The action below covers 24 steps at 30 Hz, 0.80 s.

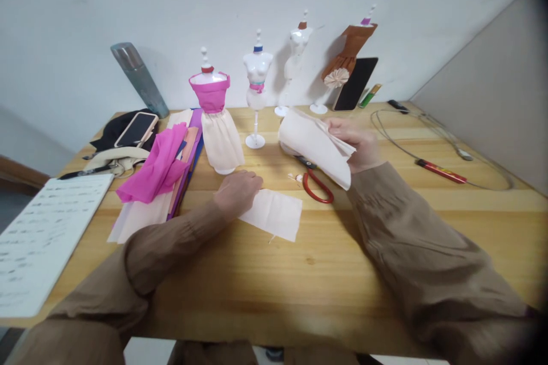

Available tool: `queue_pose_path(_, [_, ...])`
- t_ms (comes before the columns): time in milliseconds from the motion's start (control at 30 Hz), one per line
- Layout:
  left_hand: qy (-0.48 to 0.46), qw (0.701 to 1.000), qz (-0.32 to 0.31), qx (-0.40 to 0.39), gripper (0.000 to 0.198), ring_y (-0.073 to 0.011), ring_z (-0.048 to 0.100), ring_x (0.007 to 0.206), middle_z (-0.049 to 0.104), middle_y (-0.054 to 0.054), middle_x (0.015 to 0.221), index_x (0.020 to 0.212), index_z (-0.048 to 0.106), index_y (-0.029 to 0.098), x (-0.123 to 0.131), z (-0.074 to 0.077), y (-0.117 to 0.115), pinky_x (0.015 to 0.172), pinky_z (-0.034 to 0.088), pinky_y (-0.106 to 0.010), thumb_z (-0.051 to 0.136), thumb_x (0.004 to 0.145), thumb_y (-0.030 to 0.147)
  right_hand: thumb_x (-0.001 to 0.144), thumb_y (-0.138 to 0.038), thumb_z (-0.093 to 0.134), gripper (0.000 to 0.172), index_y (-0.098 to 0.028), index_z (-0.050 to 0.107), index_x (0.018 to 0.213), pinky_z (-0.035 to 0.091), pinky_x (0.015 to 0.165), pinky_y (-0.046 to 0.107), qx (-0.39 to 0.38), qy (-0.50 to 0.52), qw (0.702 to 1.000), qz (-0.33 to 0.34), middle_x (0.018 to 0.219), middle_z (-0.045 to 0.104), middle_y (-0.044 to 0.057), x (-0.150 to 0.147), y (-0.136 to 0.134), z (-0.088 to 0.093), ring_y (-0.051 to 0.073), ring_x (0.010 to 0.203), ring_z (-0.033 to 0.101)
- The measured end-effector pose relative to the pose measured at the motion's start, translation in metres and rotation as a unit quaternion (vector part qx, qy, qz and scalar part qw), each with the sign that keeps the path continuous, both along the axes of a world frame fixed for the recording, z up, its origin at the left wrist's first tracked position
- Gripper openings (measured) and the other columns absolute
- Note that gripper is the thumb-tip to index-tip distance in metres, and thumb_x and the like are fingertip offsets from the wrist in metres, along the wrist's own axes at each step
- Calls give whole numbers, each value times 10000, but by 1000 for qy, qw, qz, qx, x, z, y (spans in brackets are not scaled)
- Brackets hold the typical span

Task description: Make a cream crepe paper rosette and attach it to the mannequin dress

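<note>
My left hand point(237, 193) rests on the wooden table point(299, 274), fingers curled, pinning the edge of a small flat piece of cream fabric point(276, 214). My right hand point(355, 142) is closed on a larger folded piece of cream fabric point(314, 145), held just above the table. Red-handled scissors point(317, 182) lie under that fabric, between my hands. A small mannequin in a pink and cream dress point(218, 122) stands just beyond my left hand.
Three more small mannequins point(257, 91) stand along the wall, one in a brown dress point(349, 54). Pink fabric and coloured sheets point(160, 174) lie at left, with a phone point(136, 128), a printed sheet point(38, 228) and a grey bottle point(139, 77). A cable and red tool point(440, 171) lie at right.
</note>
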<state>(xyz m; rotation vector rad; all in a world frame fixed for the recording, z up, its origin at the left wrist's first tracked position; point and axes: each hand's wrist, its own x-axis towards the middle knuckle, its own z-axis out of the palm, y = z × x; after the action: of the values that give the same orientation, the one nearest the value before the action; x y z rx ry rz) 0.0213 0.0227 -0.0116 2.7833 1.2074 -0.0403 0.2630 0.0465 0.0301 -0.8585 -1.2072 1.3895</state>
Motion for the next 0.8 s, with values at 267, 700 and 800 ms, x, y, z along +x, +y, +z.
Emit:
queue_pose_path(267, [1, 999, -33, 28, 161, -252, 531, 1000, 622, -103, 1023, 959, 632, 137, -3, 4, -23, 789, 469, -353, 503, 898, 212, 575, -300, 714, 177, -172, 595, 552, 212, 397, 250, -7, -52, 998, 29, 472, 495, -18, -4, -10, 10, 88, 385, 389])
queue_pose_path(700, [-120, 993, 1, 9, 114, -189, 592, 808, 654, -45, 796, 757, 593, 164, 2, -2, -22, 710, 476, -310, 521, 844, 155, 600, -404, 715, 243, -196, 598, 554, 260, 425, 264, -3, -124, 986, 109, 508, 478, -5, 0, -9, 2, 113, 434, 411])
queue_pose_path(800, [-190, 964, -93, 162, 204, -184, 604, 852, 677, -68, 848, 797, 580, 167, -10, -2, -33, 748, 493, -320, 415, 910, 130, 627, -425, 708, 264, -202, 583, 559, 267, 444, 266, 12, -139, 983, 123, 504, 470, -15, 1, -7, 1, 108, 436, 396])
